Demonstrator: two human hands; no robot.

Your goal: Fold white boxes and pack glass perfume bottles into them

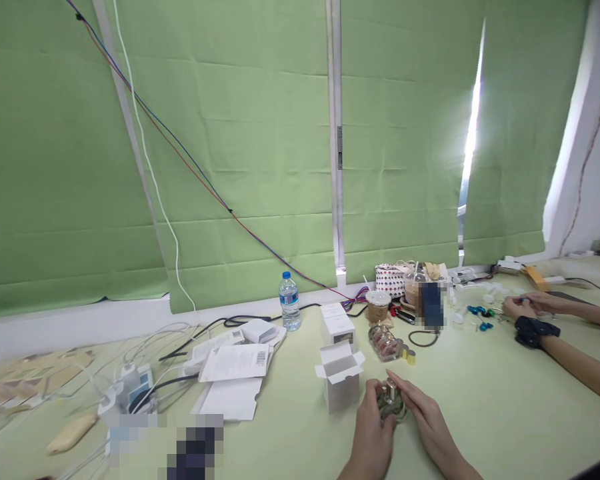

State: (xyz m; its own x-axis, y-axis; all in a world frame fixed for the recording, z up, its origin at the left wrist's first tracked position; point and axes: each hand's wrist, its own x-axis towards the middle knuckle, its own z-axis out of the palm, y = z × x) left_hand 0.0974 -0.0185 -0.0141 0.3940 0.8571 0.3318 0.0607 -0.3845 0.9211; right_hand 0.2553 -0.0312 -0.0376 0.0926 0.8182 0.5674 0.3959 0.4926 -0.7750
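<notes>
Both my hands are close together over the table at lower centre. Between them is a small round glass bottle [391,401] with a shiny silver neck or cap on top. My left hand [373,427] is wrapped around its left side, thumb in front. From the right, my right hand [427,417] closes on the bottle, its fingers reaching the silver top. An open white box [343,387] stands just left of the bottle, flaps up. Behind lie several round glass pieces [385,343] and small gold caps [409,356].
A closed white box [337,325], a water bottle [289,303] and a drink cup [378,307] stand farther back. Flattened white cartons [235,373] and cables with a power strip [125,393] lie left. Another person's hands [523,305] work at right near small blue-green parts [485,327].
</notes>
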